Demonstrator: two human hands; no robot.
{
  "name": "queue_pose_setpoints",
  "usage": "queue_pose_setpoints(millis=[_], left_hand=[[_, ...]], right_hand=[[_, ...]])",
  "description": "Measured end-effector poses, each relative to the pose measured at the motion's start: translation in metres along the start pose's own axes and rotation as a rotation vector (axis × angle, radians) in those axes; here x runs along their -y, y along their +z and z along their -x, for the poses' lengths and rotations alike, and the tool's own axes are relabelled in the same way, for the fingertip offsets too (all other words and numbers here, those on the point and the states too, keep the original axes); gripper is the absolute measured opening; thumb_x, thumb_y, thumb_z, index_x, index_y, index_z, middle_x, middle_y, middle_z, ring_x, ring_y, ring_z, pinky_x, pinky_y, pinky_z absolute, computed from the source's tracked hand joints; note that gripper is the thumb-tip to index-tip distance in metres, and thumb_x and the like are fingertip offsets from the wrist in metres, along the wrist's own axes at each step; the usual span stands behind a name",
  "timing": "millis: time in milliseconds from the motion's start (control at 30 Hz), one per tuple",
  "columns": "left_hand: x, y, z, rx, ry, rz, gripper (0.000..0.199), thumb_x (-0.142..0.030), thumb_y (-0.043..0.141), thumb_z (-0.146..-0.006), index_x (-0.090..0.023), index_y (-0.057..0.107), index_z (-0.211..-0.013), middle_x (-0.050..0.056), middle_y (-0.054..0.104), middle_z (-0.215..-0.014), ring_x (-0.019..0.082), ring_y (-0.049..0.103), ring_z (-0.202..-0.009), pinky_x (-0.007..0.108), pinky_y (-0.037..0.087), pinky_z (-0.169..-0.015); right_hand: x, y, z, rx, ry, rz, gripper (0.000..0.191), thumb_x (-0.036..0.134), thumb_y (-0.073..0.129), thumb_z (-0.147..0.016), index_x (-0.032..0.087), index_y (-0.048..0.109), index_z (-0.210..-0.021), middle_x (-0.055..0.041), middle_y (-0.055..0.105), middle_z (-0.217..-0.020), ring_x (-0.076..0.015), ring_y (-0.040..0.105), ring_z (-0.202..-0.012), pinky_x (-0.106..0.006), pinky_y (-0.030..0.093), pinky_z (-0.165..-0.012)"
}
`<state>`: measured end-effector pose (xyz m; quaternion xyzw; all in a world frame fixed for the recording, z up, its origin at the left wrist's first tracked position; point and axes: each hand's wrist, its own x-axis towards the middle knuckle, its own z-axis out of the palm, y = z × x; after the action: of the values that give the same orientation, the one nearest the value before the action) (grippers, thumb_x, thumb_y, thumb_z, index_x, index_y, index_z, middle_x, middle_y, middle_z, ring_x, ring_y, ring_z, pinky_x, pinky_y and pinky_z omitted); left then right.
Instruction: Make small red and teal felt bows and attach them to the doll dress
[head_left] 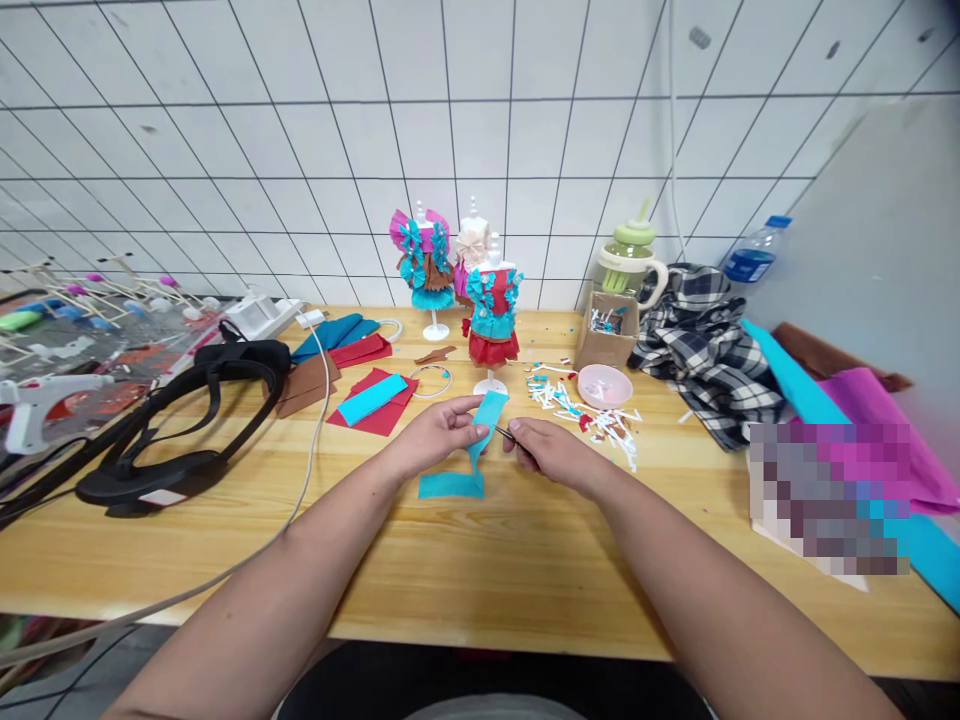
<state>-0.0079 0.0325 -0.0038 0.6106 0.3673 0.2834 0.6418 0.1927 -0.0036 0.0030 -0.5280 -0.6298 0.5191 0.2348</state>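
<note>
My left hand (pixel 442 436) pinches a blue crepe paper strip (pixel 491 410) near the middle of the table. My right hand (pixel 551 455) is closed on small dark scissors (pixel 507 434), whose tips touch the strip's right edge. The lower part of the strip hangs down to a flat blue piece (pixel 451 486) on the wood. Just behind my hands stands a small dress form (pixel 493 310) in red and blue paper. The handles of the scissors are mostly hidden by my fingers.
Folded blue paper (pixel 373 399) lies on red paper at left, with a black headset (pixel 180 480) and cable beyond. A pink bowl (pixel 604 386), white scraps, a cardboard box (pixel 606 345) and checked cloth (pixel 694 340) are at right. More dress forms (pixel 431 265) stand behind.
</note>
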Motion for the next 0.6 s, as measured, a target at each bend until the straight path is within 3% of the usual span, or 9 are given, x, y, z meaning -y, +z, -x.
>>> queue_pose_setpoints(millis=[600], left_hand=[[0.0015, 0.0044, -0.0009, -0.013, -0.027, -0.057, 0.07, -0.039, 0.074, -0.072, -0.014, 0.05, -0.132, 0.001, 0.063, -0.078, 0.012, 0.056, -0.069, 0.026, 0.044, -0.069]], right_hand=[[-0.0051, -0.0012, -0.002, -0.026, -0.105, 0.109, 0.039, 0.046, 0.032, -0.094, 0.019, 0.051, -0.073, 0.003, 0.044, -0.058, -0.0128, 0.042, -0.056, -0.025, 0.032, -0.056]])
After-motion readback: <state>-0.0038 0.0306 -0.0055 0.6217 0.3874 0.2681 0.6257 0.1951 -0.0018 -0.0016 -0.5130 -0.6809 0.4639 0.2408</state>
